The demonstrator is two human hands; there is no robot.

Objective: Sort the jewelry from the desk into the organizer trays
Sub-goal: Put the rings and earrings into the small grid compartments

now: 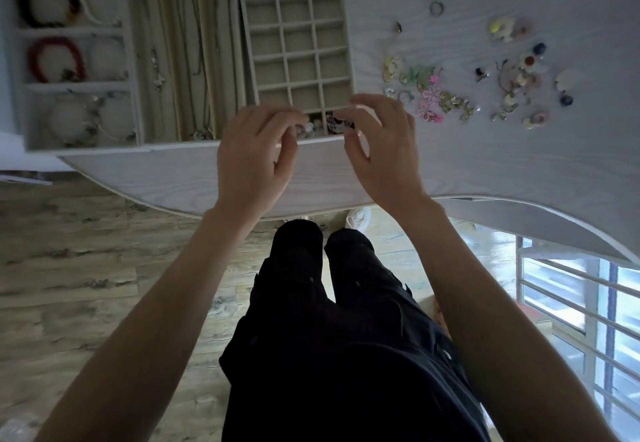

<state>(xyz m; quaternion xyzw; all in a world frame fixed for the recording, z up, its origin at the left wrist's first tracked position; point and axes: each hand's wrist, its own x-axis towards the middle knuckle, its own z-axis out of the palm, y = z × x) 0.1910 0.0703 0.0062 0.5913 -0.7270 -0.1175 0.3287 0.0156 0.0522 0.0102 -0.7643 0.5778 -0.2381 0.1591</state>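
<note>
Earrings (460,81) loose on desk (485,164), grid tray (298,36) beside

View: one head-worn wide-angle camera, no second view to share with.
Position: above the standing person, over their dark trousers (332,320) and the wooden floor (104,268).
Direction: forward and steeply down; the tabletop (485,164) fills the upper frame, its far side at the top.
Nearness: both forearms reach up from the bottom edge; hands sit mid-frame, close.
Distortion: the tabletop's near edge bows, straight lines curve toward the corners.
</note>
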